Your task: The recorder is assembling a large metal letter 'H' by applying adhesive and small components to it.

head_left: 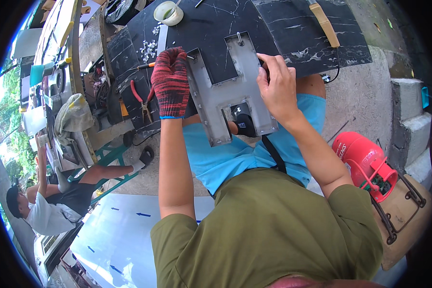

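My left hand [171,84], in a red and black knit glove, closes on the upper left edge of an H-shaped sheet-metal letter [219,92]. Bare, my right hand [279,86] grips the letter's right edge, thumb on its face. The letter is tilted over my lap, its raised rims facing me, with small metal studs at its upper ends. Just left of the glove lies a thin tool with an orange tip [147,66]; its other end is hidden. Red-handled pliers [143,100] lie open on the table's left side.
The black marble-patterned table [206,24] carries a white cup [168,13], small metal bits [149,49] and a wooden-handled tool [325,26]. A red gas cylinder [362,161] stands at right. Another person [53,206] sits at left beside a cluttered bench.
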The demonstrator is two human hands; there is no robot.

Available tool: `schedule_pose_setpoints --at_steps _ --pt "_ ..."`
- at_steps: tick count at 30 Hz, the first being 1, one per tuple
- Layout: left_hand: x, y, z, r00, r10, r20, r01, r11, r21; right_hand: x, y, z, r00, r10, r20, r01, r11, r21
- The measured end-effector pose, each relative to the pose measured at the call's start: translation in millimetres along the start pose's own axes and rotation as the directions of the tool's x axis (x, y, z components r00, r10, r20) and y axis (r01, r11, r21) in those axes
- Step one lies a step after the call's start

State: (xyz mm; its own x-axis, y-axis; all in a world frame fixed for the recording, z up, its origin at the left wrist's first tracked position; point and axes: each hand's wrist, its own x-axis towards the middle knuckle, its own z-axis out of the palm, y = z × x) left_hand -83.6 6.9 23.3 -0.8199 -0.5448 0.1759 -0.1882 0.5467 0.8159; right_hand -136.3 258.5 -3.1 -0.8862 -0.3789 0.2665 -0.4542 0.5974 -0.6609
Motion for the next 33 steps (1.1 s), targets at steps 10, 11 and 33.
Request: schedule_pose_setpoints --at_steps 10,11,33 --pt "2.8 8.2 -0.1 0.992 -0.122 0.011 0.121 0.991 0.054 -0.7 1.5 -1.2 1.0 0.0 0.011 0.0 1.0 0.011" --pt "2.1 7.4 -0.3 0.993 -0.121 0.011 0.121 0.991 0.054 -0.9 1.6 -0.7 1.0 -0.001 0.01 0.001 1.0 0.012" --pt "4.5 5.6 -7.0 0.993 -0.097 0.06 0.093 0.993 0.069 -1.9 5.1 2.5 0.999 -0.034 -0.011 0.034 0.999 0.012"
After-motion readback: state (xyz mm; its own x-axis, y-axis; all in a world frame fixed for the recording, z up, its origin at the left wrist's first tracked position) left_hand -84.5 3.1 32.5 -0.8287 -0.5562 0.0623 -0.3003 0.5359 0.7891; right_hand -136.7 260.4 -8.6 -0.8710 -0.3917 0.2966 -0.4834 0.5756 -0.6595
